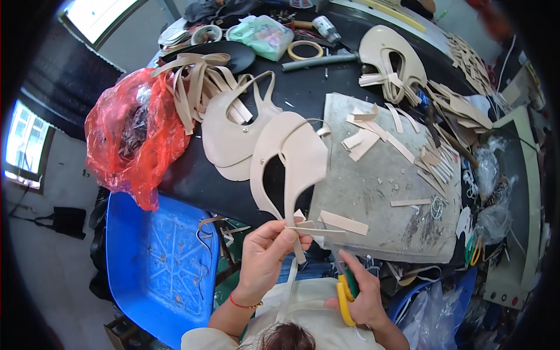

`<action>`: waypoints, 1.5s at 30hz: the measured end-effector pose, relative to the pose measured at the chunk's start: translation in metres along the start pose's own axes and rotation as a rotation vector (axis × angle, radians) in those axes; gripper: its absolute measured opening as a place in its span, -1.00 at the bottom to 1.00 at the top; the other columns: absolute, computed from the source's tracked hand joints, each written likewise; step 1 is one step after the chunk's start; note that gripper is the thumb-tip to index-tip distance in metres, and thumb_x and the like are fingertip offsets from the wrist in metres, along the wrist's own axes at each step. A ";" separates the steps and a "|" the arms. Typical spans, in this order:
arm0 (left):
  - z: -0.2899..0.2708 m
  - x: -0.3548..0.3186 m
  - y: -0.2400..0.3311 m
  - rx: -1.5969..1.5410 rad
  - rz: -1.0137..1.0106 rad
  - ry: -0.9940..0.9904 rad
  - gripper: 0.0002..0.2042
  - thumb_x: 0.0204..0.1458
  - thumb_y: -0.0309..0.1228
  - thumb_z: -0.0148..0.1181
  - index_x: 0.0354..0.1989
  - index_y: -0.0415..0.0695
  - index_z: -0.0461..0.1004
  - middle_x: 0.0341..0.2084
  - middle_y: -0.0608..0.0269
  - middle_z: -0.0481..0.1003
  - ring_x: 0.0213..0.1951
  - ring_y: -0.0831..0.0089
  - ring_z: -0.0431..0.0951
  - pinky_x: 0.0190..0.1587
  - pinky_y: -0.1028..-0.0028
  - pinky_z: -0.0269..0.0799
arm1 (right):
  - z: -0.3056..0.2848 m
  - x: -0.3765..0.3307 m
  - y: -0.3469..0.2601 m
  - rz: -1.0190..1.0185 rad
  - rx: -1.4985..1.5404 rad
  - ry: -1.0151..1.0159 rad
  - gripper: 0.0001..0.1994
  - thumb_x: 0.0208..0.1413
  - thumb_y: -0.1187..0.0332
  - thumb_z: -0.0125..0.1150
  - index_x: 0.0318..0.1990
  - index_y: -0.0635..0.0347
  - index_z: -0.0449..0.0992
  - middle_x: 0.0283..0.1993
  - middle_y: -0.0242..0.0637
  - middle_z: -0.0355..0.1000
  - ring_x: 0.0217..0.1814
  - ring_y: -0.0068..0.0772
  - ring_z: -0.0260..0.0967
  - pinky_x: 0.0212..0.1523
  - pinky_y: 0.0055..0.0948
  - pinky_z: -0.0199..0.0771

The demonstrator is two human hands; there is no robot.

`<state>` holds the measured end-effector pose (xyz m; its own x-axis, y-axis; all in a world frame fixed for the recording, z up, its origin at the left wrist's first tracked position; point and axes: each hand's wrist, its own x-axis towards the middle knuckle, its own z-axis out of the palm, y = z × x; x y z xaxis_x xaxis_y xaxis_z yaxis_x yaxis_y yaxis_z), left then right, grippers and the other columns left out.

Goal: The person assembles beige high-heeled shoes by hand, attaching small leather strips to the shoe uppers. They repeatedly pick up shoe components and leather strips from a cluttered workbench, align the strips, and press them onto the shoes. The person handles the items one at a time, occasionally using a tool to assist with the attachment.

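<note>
Scissors (345, 298) in right hand (367, 290), near board (361, 189) edge, clear gap to left hand (263, 258).

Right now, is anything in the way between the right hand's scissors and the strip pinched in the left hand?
Nothing visible is. The scissors in the right hand and the strip in the left hand are apart, with an open gap between them.

L fingers (283, 240) pinch beige strip (324, 233); R fingers (363, 272) w/ ylw/grn scissors (344, 300).
</note>
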<state>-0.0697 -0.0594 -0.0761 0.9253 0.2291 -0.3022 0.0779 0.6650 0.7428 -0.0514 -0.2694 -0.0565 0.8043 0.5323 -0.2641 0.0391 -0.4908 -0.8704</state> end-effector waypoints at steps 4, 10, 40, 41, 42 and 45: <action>-0.001 -0.002 -0.001 0.025 0.020 0.004 -0.76 0.18 -0.45 0.04 -0.06 -0.34 0.41 -0.31 0.07 0.54 -0.29 0.43 0.57 -0.19 0.49 0.51 | 0.011 0.012 -0.007 -0.124 -0.012 0.010 -0.12 -0.35 0.18 0.58 0.20 0.25 0.28 -0.31 -0.25 0.40 -0.46 -0.55 0.25 -0.42 -0.57 0.36; -0.006 0.000 -0.004 0.015 0.010 -0.046 -0.75 0.17 -0.46 0.05 -0.04 -0.36 0.40 -0.29 0.07 0.54 -0.25 0.42 0.57 -0.13 0.46 0.49 | 0.028 0.007 0.006 -0.166 -0.069 0.104 -0.16 -0.36 0.21 0.59 0.16 0.29 0.33 -0.53 -0.36 0.36 -0.60 -0.58 0.18 -0.52 -0.58 0.32; 0.010 -0.006 -0.021 0.203 0.031 0.005 -0.80 0.19 -0.46 0.02 -0.10 -0.34 0.37 -0.33 0.22 0.49 -0.30 0.60 0.49 -0.26 0.61 0.41 | -0.005 0.073 -0.028 -0.151 0.132 0.163 -0.86 -0.05 0.54 0.31 -0.29 0.29 0.56 -0.37 -0.27 0.48 -0.45 -0.56 0.43 -0.45 -0.62 0.39; 0.012 -0.006 -0.021 0.223 0.028 0.018 -0.81 0.20 -0.47 0.02 -0.11 -0.33 0.36 -0.37 0.24 0.48 -0.33 0.62 0.47 -0.30 0.63 0.40 | -0.004 0.073 -0.025 -0.140 0.144 0.160 -0.86 -0.05 0.54 0.31 -0.29 0.29 0.56 -0.37 -0.27 0.48 -0.45 -0.56 0.43 -0.45 -0.62 0.39; 0.013 -0.007 -0.023 0.293 0.043 0.010 -0.83 0.20 -0.47 -0.02 -0.12 -0.31 0.33 -0.38 0.27 0.45 -0.36 0.63 0.44 -0.30 0.62 0.39 | -0.003 0.073 -0.024 -0.128 0.156 0.157 -0.86 -0.05 0.54 0.31 -0.29 0.29 0.55 -0.37 -0.27 0.48 -0.45 -0.56 0.44 -0.44 -0.61 0.39; 0.019 -0.006 -0.031 0.518 0.122 -0.001 -0.90 0.22 -0.49 -0.12 -0.17 -0.25 0.24 -0.43 0.36 0.31 -0.45 0.69 0.30 -0.36 0.65 0.32 | -0.004 0.071 -0.025 -0.159 0.041 0.198 -0.84 -0.07 0.55 0.31 -0.26 0.29 0.56 -0.35 -0.26 0.48 -0.43 -0.56 0.43 -0.41 -0.61 0.40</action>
<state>-0.0709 -0.0946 -0.0860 0.9395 0.2817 -0.1948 0.1427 0.1949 0.9704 0.0067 -0.2221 -0.0514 0.8907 0.4530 -0.0393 0.1536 -0.3811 -0.9117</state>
